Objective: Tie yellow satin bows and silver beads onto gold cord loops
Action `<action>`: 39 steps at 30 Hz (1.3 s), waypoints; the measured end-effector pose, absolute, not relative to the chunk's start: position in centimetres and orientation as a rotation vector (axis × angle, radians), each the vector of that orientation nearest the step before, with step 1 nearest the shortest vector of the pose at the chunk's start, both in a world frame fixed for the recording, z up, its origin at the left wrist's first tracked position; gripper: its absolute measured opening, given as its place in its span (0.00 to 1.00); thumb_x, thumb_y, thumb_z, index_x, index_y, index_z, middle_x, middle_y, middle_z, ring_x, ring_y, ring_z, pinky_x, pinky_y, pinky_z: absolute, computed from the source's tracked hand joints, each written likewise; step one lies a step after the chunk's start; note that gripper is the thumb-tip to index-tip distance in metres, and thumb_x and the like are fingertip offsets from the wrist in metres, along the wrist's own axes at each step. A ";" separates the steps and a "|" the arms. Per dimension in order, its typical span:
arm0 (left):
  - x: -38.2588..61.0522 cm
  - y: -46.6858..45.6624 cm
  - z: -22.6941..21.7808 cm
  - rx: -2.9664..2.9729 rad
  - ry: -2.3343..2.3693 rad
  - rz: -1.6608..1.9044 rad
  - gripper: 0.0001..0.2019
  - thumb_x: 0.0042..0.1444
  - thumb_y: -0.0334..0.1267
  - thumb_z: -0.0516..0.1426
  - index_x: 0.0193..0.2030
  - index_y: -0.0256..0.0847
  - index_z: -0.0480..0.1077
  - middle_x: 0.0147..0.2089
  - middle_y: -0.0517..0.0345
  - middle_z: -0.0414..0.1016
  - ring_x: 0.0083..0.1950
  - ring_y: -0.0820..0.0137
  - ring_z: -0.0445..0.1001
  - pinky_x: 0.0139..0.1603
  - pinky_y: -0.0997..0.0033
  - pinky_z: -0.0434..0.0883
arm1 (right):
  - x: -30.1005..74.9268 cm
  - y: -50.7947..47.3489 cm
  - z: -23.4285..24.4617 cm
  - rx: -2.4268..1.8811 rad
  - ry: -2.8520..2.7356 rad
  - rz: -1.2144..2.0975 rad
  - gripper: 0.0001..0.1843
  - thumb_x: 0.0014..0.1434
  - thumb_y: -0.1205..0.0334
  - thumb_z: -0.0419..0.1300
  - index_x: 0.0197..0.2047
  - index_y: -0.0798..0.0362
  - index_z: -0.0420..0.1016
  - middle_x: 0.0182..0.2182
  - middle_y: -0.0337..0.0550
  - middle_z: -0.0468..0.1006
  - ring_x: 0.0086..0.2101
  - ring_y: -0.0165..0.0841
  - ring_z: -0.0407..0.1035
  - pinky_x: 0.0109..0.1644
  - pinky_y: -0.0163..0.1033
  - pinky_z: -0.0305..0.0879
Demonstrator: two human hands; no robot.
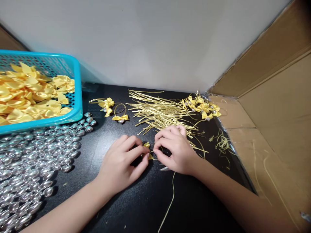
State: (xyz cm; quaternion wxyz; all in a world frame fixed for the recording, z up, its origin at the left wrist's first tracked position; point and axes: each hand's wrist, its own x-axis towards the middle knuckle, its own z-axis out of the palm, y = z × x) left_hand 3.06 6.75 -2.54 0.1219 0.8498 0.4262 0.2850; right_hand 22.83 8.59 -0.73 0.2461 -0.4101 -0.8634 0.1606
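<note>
At the middle of the black table, my left hand (122,160) is closed, thumb and forefinger pinched on a yellow ribbon bow (146,145) that they mostly cover. My right hand (175,149) is just beside it, its fingertips closed on a thin yellow thread that reaches the bow. A long pale yellow thread (171,194) trails from below my right hand toward the front edge. Partly under that hand shows a pointed metal blade (164,168); the rest of it is hidden. Behind my right hand lies a pile of gold cords (157,111).
A turquoise basket (79,87) of yellow bows (31,90) stands at left, with many silver beads (43,152) before it. Bows with beads and loops (120,118) lie behind my left hand, more (204,106) at back right. Tangled thread (224,142) lies near the cardboard (274,129).
</note>
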 end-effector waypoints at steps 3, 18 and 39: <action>3.1 6.7 -2.5 2.484 1.250 0.828 0.05 0.57 0.34 0.57 0.34 0.40 0.75 0.33 0.54 0.71 0.33 0.66 0.65 0.33 0.66 0.64 | 22.8 8.6 -0.7 -1.124 -2.362 0.447 0.07 0.58 0.65 0.57 0.29 0.51 0.71 0.36 0.37 0.78 0.40 0.33 0.65 0.49 0.44 0.43; 3.2 6.7 -2.5 2.437 1.179 0.853 0.04 0.57 0.32 0.57 0.38 0.39 0.72 0.35 0.55 0.73 0.35 0.67 0.66 0.34 0.67 0.65 | 22.9 8.5 -0.8 -1.132 -2.388 0.460 0.07 0.60 0.64 0.56 0.30 0.51 0.71 0.36 0.36 0.77 0.41 0.33 0.64 0.49 0.44 0.43; 3.3 6.5 -2.2 2.572 1.278 0.846 0.04 0.58 0.34 0.57 0.35 0.39 0.73 0.32 0.55 0.72 0.32 0.66 0.64 0.33 0.66 0.63 | 22.7 8.4 -0.8 -1.129 -2.370 0.467 0.07 0.59 0.64 0.57 0.29 0.51 0.71 0.36 0.35 0.77 0.40 0.32 0.64 0.49 0.44 0.44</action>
